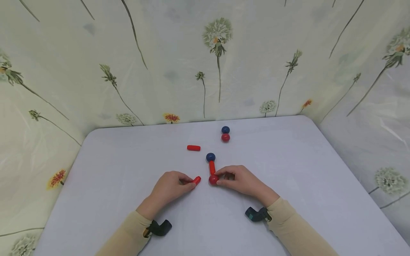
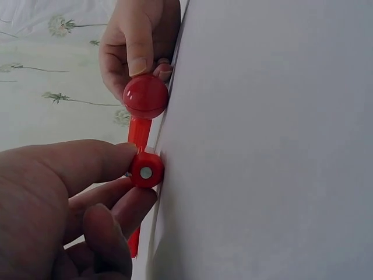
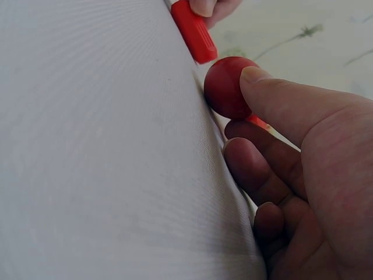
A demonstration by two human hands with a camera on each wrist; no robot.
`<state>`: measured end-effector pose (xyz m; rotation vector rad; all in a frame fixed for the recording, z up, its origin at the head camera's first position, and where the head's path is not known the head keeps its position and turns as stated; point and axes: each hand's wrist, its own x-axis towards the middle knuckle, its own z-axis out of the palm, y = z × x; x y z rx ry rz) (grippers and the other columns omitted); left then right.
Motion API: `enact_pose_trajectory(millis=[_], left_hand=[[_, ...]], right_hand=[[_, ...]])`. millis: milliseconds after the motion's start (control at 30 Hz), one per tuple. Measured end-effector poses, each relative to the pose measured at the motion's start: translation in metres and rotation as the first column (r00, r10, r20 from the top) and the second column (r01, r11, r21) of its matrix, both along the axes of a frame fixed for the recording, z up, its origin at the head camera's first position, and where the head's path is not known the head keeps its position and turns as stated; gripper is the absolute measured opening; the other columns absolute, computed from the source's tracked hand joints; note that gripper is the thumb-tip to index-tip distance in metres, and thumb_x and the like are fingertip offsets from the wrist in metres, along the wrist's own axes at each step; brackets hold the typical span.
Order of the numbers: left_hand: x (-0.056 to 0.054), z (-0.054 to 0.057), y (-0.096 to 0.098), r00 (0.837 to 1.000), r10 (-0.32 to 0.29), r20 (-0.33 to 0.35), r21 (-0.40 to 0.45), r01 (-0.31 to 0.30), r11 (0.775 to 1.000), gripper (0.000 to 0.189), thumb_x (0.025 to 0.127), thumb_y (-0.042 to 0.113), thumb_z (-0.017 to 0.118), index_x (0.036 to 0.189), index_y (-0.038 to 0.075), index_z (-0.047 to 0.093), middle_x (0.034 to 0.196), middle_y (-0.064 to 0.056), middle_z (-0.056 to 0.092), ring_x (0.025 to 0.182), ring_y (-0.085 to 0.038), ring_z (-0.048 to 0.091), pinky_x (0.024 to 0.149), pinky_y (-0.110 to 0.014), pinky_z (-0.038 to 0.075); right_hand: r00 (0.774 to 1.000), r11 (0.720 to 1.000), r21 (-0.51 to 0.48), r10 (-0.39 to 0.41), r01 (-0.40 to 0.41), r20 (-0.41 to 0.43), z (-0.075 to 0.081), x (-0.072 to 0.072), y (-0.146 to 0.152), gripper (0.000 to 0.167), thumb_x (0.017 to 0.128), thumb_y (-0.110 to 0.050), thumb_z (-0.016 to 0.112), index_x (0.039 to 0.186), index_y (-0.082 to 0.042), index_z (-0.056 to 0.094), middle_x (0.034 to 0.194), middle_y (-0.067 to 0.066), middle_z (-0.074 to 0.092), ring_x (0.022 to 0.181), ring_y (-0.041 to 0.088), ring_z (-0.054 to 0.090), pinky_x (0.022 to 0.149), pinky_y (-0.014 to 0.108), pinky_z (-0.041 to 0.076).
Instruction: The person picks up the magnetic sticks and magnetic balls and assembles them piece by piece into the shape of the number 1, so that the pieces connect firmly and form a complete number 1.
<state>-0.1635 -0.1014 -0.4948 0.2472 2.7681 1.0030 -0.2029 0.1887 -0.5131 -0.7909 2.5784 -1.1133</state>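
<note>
My left hand (image 1: 173, 185) pinches a short red rod (image 1: 196, 180) between thumb and fingers; a round silvery disc shows in its end in the left wrist view. The right hand (image 1: 240, 180) holds a red ball (image 1: 213, 180) with thumb and fingertips. That ball joins one end of another red rod (image 1: 212, 167), and a blue ball (image 1: 210, 157) sits at the rod's far end. A narrow gap separates the left hand's rod from the red ball.
Farther back on the white table (image 1: 128, 153) lies a loose red rod (image 1: 193, 148). Behind it to the right, a second blue ball (image 1: 225, 130) touches a second red ball (image 1: 225, 138). A flower-patterned curtain (image 1: 173, 71) stands along the table's back edge.
</note>
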Motion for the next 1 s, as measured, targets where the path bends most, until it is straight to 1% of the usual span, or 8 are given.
enact_pose_trajectory(millis=[200,333,567,800,1000], left_hand=[[0.006,-0.001,0.003,1.000,0.010,0.021,0.001,-0.010,1.000,0.024,0.083,0.042,0.077,0.095,0.021,0.079,0.077,0.015,0.064,0.075,-0.010,0.057,0.067,-0.030,0.049],[0.012,0.000,0.006,1.000,0.007,0.024,0.021,-0.007,1.000,0.024,0.083,0.042,0.077,0.094,0.020,0.079,0.077,0.015,0.065,0.076,-0.010,0.058,0.067,-0.030,0.049],[0.021,-0.002,0.010,1.000,-0.008,-0.011,0.054,0.008,0.998,0.022,0.083,0.040,0.077,0.093,0.021,0.080,0.074,0.017,0.064,0.076,-0.007,0.058,0.066,-0.029,0.048],[0.029,-0.003,0.014,1.000,0.019,0.013,0.069,-0.020,0.997,0.022,0.083,0.040,0.078,0.094,0.021,0.080,0.074,0.018,0.065,0.074,-0.007,0.059,0.065,-0.028,0.049],[0.032,-0.002,0.018,1.000,0.023,-0.006,0.078,-0.023,0.997,0.021,0.083,0.039,0.078,0.093,0.020,0.080,0.074,0.018,0.065,0.073,-0.006,0.059,0.064,-0.028,0.049]], right_hand=[[1.000,1.000,0.004,0.001,-0.001,-0.006,0.000,0.000,0.000,0.030,0.086,-0.049,0.073,0.116,-0.043,0.068,0.094,-0.020,0.065,0.082,0.007,0.060,0.071,0.027,0.053],[1.000,1.000,0.005,0.001,-0.001,-0.009,0.000,0.000,0.000,0.030,0.086,-0.049,0.073,0.116,-0.043,0.068,0.094,-0.020,0.065,0.082,0.007,0.060,0.071,0.027,0.052],[1.000,1.000,-0.006,0.003,-0.003,-0.011,0.001,0.000,-0.001,0.030,0.086,-0.048,0.074,0.115,-0.042,0.069,0.094,-0.020,0.066,0.082,0.007,0.060,0.071,0.027,0.052],[1.000,1.000,-0.001,0.007,-0.007,-0.007,0.002,-0.001,-0.001,0.031,0.086,-0.049,0.073,0.116,-0.041,0.069,0.095,-0.020,0.066,0.082,0.008,0.060,0.072,0.027,0.052],[1.000,1.000,0.000,0.006,-0.006,-0.009,0.002,-0.001,-0.001,0.031,0.086,-0.051,0.072,0.116,-0.043,0.069,0.094,-0.020,0.066,0.081,0.008,0.060,0.071,0.027,0.052]])
